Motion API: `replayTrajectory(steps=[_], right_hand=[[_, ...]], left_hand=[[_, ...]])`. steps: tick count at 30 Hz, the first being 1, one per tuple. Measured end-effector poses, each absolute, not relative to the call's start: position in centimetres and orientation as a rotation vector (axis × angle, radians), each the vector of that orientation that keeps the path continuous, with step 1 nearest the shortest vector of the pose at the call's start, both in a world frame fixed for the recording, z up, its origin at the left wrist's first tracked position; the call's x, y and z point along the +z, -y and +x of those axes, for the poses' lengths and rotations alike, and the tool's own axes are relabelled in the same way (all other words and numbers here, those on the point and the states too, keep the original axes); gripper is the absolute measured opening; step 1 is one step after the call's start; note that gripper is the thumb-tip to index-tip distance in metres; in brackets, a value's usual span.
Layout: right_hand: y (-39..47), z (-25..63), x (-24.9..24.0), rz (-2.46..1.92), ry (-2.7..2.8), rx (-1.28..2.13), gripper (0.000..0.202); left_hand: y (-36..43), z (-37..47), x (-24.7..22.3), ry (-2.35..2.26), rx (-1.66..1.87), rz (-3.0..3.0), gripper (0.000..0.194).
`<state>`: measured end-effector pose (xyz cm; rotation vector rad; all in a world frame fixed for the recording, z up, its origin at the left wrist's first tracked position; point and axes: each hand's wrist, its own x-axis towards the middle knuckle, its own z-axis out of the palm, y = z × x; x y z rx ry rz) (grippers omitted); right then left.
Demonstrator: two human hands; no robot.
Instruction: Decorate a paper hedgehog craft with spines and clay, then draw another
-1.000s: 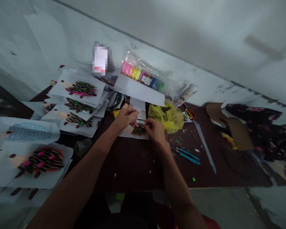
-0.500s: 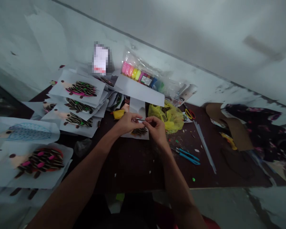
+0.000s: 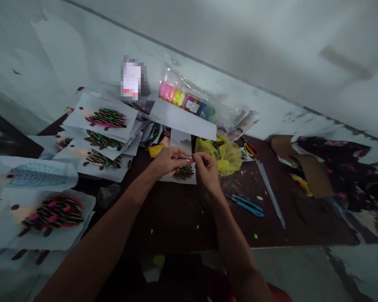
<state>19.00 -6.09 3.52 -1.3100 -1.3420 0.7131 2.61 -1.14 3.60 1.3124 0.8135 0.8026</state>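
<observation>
Hands (image 3: 167, 162) (image 3: 208, 171) pinch a thin strip (image 3: 186, 157), partly hiding hedgehog picture (image 3: 183, 173); yellow bag (image 3: 228, 156) beside

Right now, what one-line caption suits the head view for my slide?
Left hand and right hand hold something thin above a partly hidden striped picture, beside a yellow bag.

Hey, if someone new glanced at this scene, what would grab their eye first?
Likely the hedgehog pictures with dark striped spines, piled on the left. Next, the row of bright pieces in a clear bag by the wall, and the yellow bag beside the right hand. Centrally, that hand and the left hand are close together over a half-hidden hedgehog picture.
</observation>
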Motion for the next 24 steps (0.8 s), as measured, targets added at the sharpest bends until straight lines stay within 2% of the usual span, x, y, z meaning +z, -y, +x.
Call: replayTrajectory(steps=[6, 11, 16, 24], right_hand=[[6.2, 18.6, 3.4, -1.225, 1.398, 0.77, 0.028], [6.1, 18.7, 3.0, -1.203, 1.395, 0.815, 0.031], [5.8, 19.0, 2.4, -1.226, 1.405, 0.766, 0.034], [5.9, 19.1, 2.7, -1.285, 1.521, 0.681, 0.046]], left_hand=[[1.0, 2.5, 3.5, -0.724, 0.88, 1.235, 0.01], [1.1, 2.3, 3.7, -0.693, 0.774, 1.16, 0.016], [1.3, 2.4, 3.3, -0.518, 0.629, 1.04, 0.03], [1.4, 2.3, 3.7, -0.419, 0.719, 1.002, 0.031]])
